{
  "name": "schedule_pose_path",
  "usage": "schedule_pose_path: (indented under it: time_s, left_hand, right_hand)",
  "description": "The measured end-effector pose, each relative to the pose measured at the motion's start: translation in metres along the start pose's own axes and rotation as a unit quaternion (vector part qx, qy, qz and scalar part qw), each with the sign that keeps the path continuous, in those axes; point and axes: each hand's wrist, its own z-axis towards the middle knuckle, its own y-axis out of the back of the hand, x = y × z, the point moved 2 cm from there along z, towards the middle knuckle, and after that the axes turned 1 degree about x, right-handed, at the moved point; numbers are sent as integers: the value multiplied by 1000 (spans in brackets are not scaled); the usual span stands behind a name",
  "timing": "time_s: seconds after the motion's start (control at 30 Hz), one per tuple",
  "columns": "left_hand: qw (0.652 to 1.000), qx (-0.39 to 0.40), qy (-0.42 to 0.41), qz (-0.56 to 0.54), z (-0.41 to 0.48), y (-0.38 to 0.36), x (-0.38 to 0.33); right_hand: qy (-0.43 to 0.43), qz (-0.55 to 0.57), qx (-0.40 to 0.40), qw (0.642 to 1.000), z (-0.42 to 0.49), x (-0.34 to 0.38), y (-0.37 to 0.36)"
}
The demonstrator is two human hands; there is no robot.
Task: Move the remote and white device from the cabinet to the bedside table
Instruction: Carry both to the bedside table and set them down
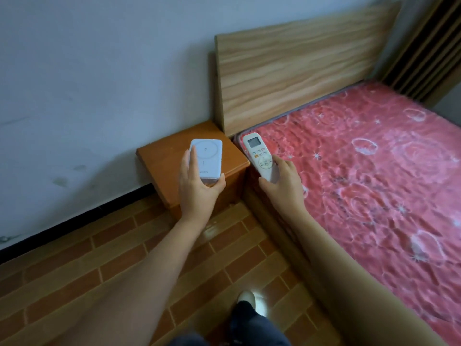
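orange wood tops the bedside table (159,158), which stands against the wall (99,71) beside the headboard (299,71). the left hand (197,186) grips the white device (206,159) by its near end, face up (a ring mark shows on it), held over the table's right part; whether it touches the top i cannot tell. the right hand (283,182) clasps the remote (260,157) by its lower end, screen up, over the edge of the pink mattress (374,171), just right of the table.
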Motion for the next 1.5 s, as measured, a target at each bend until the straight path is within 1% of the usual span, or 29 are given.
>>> schedule_pose_path:
  time_s: [0.13, 0.33, 0.67, 0.83, 0.97, 1.1, 1.2, 1.3, 1.5]
  left_hand:
    - [998, -34, 37, 21, 35, -32, 8]
    - [993, -70, 72, 58, 88, -66, 41]
    - [982, -76, 122, 119, 207, -114, 91]
    - [980, -58, 157, 109, 249, -137, 117]
    - [974, -64, 184, 114, 264, -157, 135]
    - [966, -71, 209, 134, 268, -175, 147]
    - [955, -71, 235, 164, 268, -183, 159]
    - [940, -88, 273, 185, 268, -195, 170]
    - [928, -90, 319, 170, 265, -242, 190]
  right_hand:
    - [21, 0, 30, 999, 67, -17, -5]
    - [28, 9, 83, 996, 151, -37, -38]
    - [7, -29, 114, 993, 290, -43, -110]
    - [-5, -23, 146, 989, 333, -45, -134]
    - [1, -23, 174, 984, 363, -52, -153]
    - [4, -37, 225, 974, 388, -67, -173]
    - [19, -53, 261, 964, 404, -80, -187]
    - [25, -62, 289, 955, 421, -93, -200]
    - [19, -62, 321, 945, 445, -123, -228]
